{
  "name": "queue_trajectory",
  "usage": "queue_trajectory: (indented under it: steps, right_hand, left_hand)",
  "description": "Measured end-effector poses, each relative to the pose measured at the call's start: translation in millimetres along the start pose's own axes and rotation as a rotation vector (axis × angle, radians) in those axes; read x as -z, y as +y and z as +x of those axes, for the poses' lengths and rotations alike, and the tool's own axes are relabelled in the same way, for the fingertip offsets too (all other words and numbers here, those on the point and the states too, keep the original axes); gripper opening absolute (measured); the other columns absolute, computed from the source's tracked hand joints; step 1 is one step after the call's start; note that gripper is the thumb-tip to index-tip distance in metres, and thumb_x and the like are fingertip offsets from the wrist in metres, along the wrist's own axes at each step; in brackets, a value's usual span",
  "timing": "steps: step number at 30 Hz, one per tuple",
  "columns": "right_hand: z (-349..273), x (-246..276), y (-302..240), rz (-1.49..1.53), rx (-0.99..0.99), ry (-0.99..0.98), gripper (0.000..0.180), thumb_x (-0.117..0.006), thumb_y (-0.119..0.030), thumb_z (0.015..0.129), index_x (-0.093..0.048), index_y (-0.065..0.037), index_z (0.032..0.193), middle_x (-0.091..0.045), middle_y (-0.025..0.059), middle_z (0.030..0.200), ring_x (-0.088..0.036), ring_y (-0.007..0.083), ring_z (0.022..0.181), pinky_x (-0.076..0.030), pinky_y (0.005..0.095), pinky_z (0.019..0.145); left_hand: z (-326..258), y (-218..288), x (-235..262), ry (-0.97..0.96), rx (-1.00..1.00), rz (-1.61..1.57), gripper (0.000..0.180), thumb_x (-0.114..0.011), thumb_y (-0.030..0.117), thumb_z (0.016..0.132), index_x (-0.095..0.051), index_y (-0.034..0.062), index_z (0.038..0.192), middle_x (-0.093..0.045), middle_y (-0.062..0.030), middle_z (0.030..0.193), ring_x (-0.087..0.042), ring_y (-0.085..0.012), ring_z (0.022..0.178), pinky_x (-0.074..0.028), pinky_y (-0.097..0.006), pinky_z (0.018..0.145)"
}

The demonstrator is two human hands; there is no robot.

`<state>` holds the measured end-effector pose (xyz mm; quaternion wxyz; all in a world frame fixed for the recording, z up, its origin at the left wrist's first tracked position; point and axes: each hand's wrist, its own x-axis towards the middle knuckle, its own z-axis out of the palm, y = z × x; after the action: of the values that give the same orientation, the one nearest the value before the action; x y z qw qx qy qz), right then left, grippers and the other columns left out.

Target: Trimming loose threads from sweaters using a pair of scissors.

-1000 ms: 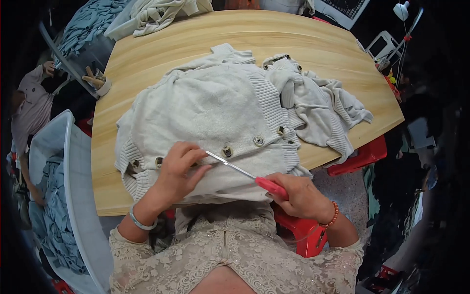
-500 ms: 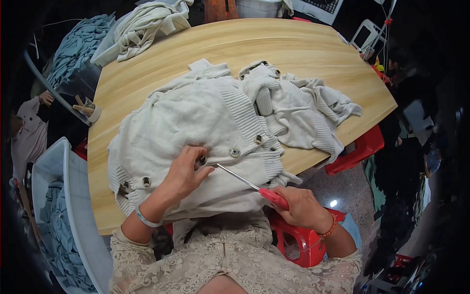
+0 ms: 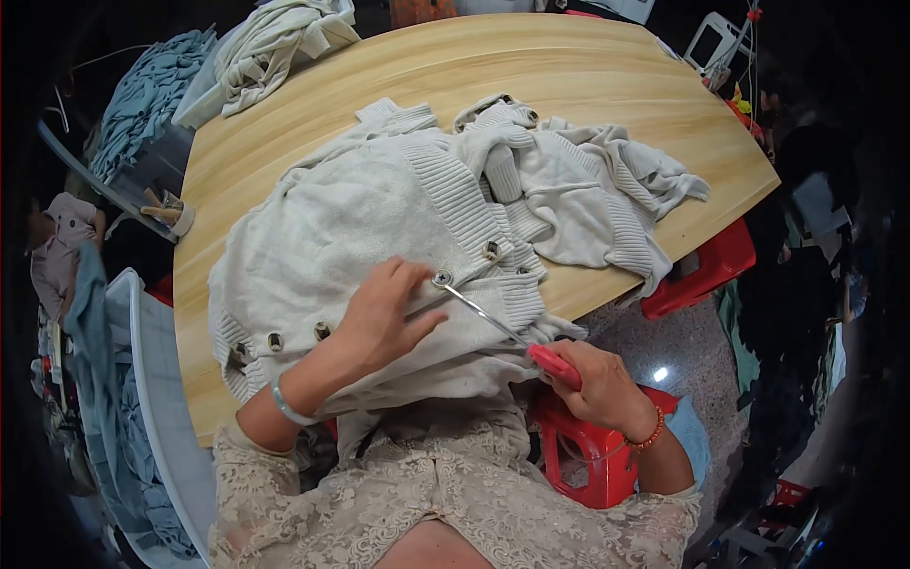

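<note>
Fingers of the right hand [image 3: 597, 379] wrap tightly round the smooth red handle of a slim tool [image 3: 488, 318]. Its shiny metal shaft slants away to a round, pale-rimmed button [image 3: 442, 278] with a dark centre. The left hand [image 3: 384, 318] is half spread, thumb well apart from the bent fingers, which rest on the cloth just beside that button; between thumb and fingers only knit shows.

The cream cardigan [image 3: 332, 209] lies at the surface's near edge, soft and rumpled in the body, its bands deeply ribbed, its buttons in a row. A second cream knit garment [image 3: 583, 190] lies crumpled toward the right corner, touching it. The table [image 3: 531, 66] has a pale wood grain. By its left edge stands a cup [image 3: 180, 218] of wooden-handled implements; at the far-left corner, cream cloth [image 3: 275, 52] spills from a tub.

The tool's tip is too small to tell whether it is under the button. The cardigan hides part of the near edge, and a red stool [image 3: 706, 270] is partly covered by the right one.
</note>
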<state>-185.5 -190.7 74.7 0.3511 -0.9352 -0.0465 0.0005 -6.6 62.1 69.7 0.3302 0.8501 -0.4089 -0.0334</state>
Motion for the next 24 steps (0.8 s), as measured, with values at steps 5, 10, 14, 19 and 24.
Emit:
queue_trajectory:
  steps: [5,10,14,19,24]
  right_hand:
    - [-3,10,7,-0.093,-0.097,-0.07,0.03,-0.069,-0.015,0.084,-0.059,-0.007,0.112,-0.064,0.017,0.092,-0.064,0.0372,0.085,-0.05,0.0439,0.071]
    - [-12,16,9,-0.153,-0.185,-0.24,0.028,-0.065,-0.017,0.086,-0.057,-0.01,0.112,-0.064,0.0191,0.09,-0.064,0.0373,0.084,-0.051,0.047,0.071]
    - [-13,7,31,-0.022,-0.044,0.004,0.028,-0.066,-0.017,0.086,-0.058,-0.008,0.112,-0.064,0.0176,0.092,-0.064,0.0374,0.085,-0.051,0.0455,0.072]
    - [-11,21,39,-0.076,-0.164,0.049,0.027,-0.065,-0.018,0.088,-0.058,-0.009,0.113,-0.066,0.017,0.092,-0.064,0.0389,0.085,-0.051,0.0452,0.072]
    - [-18,25,45,-0.193,-0.25,-0.028,0.03,-0.064,-0.028,0.089,-0.057,-0.012,0.113,-0.067,0.0179,0.084,-0.064,0.0404,0.079,-0.05,0.0483,0.07]
  left_hand:
    - [28,-22,-34,-0.108,0.143,-0.044,0.029,-0.078,0.008,0.075,-0.061,0.0007,0.098,-0.06,-0.0132,0.095,-0.058,-0.0251,0.076,-0.049,-0.036,0.07]
    - [33,-14,-23,-0.173,0.217,-0.194,0.024,-0.076,0.005,0.075,-0.061,0.0009,0.093,-0.059,-0.0065,0.076,-0.055,-0.0157,0.071,-0.047,-0.029,0.067]
    - [52,3,-27,-0.179,0.118,-0.068,0.027,-0.076,0.01,0.076,-0.062,0.0011,0.097,-0.062,-0.0108,0.086,-0.06,-0.0245,0.08,-0.049,-0.035,0.071]
    - [94,-9,-68,-0.092,0.046,-0.001,0.036,-0.075,0.013,0.076,-0.061,0.0018,0.107,-0.061,-0.016,0.099,-0.061,-0.0358,0.092,-0.049,-0.043,0.079]
    - [106,-14,-71,-0.22,0.104,-0.058,0.025,-0.077,0.008,0.069,-0.063,0.0012,0.089,-0.065,-0.0166,0.085,-0.063,-0.0327,0.082,-0.05,-0.04,0.074]
